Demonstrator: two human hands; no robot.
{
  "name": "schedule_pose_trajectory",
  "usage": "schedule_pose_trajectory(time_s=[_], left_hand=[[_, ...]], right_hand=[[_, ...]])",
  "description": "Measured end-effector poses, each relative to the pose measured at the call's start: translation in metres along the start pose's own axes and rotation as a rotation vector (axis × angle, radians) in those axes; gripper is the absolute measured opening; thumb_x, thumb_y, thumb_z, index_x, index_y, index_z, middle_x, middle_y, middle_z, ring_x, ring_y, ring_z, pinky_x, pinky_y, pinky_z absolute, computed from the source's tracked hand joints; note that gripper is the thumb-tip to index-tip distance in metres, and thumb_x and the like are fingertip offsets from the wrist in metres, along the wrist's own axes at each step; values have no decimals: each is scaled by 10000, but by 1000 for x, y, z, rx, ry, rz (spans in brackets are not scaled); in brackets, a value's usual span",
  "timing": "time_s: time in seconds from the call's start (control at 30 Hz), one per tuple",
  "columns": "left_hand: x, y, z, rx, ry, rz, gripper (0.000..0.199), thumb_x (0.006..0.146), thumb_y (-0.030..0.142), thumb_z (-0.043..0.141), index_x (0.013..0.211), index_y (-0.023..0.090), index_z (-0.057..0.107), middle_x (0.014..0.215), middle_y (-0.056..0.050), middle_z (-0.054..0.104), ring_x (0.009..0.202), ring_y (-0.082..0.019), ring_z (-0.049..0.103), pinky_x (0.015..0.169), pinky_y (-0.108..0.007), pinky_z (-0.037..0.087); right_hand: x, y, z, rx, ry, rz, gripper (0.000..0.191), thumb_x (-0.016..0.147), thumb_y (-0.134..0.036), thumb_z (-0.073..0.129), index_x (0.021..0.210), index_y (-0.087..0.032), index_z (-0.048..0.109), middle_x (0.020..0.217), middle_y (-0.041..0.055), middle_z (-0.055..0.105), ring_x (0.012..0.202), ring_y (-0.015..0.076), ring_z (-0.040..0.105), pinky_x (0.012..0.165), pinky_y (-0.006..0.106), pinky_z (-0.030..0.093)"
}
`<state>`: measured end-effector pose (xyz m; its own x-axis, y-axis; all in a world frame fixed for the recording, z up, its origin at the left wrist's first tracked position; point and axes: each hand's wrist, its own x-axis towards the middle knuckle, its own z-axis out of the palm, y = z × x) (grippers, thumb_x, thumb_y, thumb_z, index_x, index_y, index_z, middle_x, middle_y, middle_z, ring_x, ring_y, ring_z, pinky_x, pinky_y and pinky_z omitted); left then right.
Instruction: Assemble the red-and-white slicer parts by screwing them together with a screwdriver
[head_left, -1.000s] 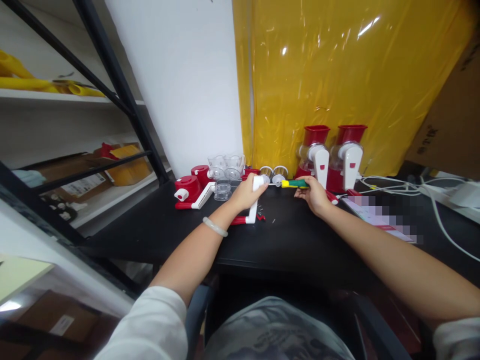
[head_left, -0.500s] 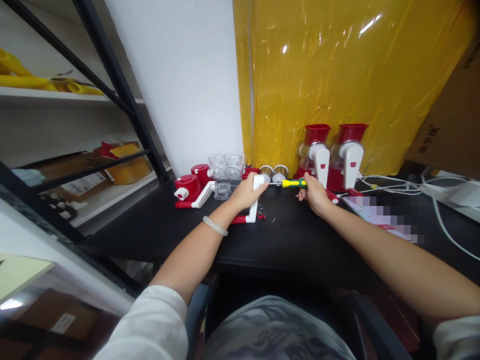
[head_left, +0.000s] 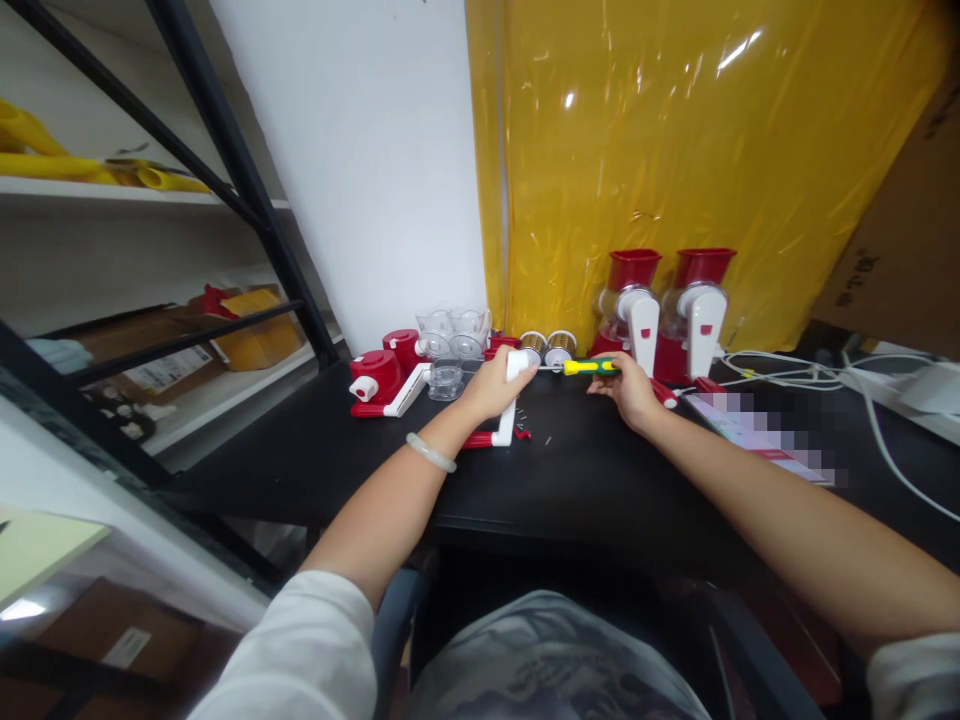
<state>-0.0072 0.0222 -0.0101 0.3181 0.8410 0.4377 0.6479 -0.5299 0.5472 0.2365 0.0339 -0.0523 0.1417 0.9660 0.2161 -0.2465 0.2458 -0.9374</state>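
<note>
Table: black surface [head_left: 570, 480], running from 9 to 3 o'clock.
Left hand: [head_left: 491, 388] fingers wrapped round the white crank [head_left: 505, 425] at 12; a firm grip should stop it twisting.
Right hand: [head_left: 634, 392] fingers closed round the screwdriver [head_left: 592, 367], just right of 12; best turned with the shaft level, in line and lightly pressed (the tip's seating is hidden).
Grinders: two, upright [head_left: 642, 325], at 1.
Red bases: two [head_left: 377, 375], at 10 to 11.
Metal drums: two [head_left: 560, 348], at 12, beyond the hands.
Red clip: one [head_left: 523, 434], beside the crank.
Loose screws: several [head_left: 547, 441], near the clip, too small to count surely.
</note>
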Motion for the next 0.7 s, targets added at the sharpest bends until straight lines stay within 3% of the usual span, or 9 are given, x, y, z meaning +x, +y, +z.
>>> schedule_pose_trajectory(time_s=[0.47,0.57,0.7], left_hand=[[-1,2,-1,1,-8,-6,486,876,620,478,1083,181,496,872,-92,689,855,-265,669,758,-377,485],[-1,2,-1,0,-7,-5,486,872,619,485,1079,180,497,870,-94,687,851,-265,667,757,-377,483],[-1,2,-1,-6,-11,-10,497,870,627,484,1086,179,496,871,-92,685,852,-266,667,754,-377,484]], right_hand=[[-10,-9,7,-3,19,22,77,790,-275,498,819,-219,542,498,-45,530,436,123,533,461,253,465],[-9,-8,7,1,16,26,101,814,-324,525,825,-224,528,491,-55,521,421,118,525,457,249,467],[-6,-3,5,-19,6,-2,280,837,-502,555,819,-227,504,463,-67,498,386,113,502,434,243,452]])
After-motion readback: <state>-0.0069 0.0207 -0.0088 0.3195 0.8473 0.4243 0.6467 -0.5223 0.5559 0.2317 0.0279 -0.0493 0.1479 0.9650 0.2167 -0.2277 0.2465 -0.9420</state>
